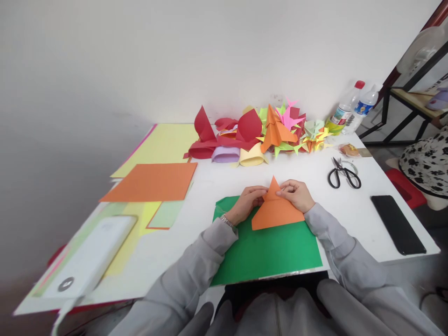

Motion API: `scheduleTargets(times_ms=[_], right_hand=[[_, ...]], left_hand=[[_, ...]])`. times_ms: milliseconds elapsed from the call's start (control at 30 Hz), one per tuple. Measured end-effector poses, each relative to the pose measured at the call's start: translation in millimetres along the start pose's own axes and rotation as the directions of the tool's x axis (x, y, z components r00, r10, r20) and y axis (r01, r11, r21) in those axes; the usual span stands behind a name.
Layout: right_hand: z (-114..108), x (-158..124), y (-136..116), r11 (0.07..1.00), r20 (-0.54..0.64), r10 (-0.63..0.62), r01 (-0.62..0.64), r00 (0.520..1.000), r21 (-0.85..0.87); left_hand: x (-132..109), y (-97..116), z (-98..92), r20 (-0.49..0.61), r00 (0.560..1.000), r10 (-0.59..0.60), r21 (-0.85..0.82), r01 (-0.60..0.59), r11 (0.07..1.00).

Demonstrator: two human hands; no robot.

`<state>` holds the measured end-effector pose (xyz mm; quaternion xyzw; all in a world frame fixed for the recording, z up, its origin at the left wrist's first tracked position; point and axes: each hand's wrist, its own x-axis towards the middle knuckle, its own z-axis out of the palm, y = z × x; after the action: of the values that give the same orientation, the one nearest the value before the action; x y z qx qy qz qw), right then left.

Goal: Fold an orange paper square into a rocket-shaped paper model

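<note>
A folded sheet of orange paper (278, 213), pointed at its far end and wide at its near edge, is held between my two hands. My left hand (248, 203) pinches its left edge near the tip. Opposite, my right hand (295, 193) has thumb and fingers closed on the right edge, also by the tip. A crease crosses the paper below the point. Under the folded paper lies a green sheet (269, 254), its left corner partly behind my left hand.
Folded paper pieces (245, 133) crowd the table's back by the wall. Bottles (345, 112) stand at the back right, scissors (344, 175) and a black phone (398, 224) nearer. Leftward lie an orange sheet (154, 182), other coloured paper and a white device (96, 252) with a cable.
</note>
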<state>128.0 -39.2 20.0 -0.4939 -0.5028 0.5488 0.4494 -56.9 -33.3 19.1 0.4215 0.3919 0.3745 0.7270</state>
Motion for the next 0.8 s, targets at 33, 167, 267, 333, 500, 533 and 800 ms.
scheduleTargets(times_ms=[33, 167, 267, 333, 500, 533, 800], right_hand=[[0.2, -0.1, -0.1, 1.000, 0.002, 0.003, -0.003, 1.000, -0.001], [1.1, -1.2, -0.8, 0.999, 0.038, 0.047, -0.047, 0.998, 0.001], [1.1, -1.2, -0.5, 0.997, 0.075, 0.075, -0.074, 0.994, -0.019], [0.3, -0.4, 0.0, 0.997, 0.088, 0.067, -0.064, 0.994, -0.034], [-2.9, 1.4, 0.0, 0.999, 0.082, 0.020, -0.017, 0.996, -0.037], [-3.6, 1.2, -0.6, 0.999, 0.085, 0.021, -0.018, 0.996, -0.038], [-5.3, -1.1, -2.7, 0.998, 0.157, 0.056, -0.052, 0.986, -0.027]], left_hand=[[-0.6, 0.2, 0.7, 0.007, 1.000, 0.008, 0.008, -0.008, 1.000], [-3.1, -0.9, 4.4, 0.049, 0.997, 0.061, 0.133, -0.067, 0.989], [-3.8, -3.0, 5.5, 0.062, 0.995, 0.080, 0.175, -0.090, 0.980], [-3.9, -4.2, 5.2, 0.050, 0.996, 0.078, 0.187, -0.086, 0.979], [-4.3, -4.4, 4.7, 0.039, 0.998, 0.050, 0.170, -0.056, 0.984], [-4.4, -4.0, 4.9, 0.038, 0.998, 0.045, 0.166, -0.051, 0.985], [-3.9, -0.4, 4.8, 0.083, 0.996, 0.039, 0.178, -0.053, 0.983]])
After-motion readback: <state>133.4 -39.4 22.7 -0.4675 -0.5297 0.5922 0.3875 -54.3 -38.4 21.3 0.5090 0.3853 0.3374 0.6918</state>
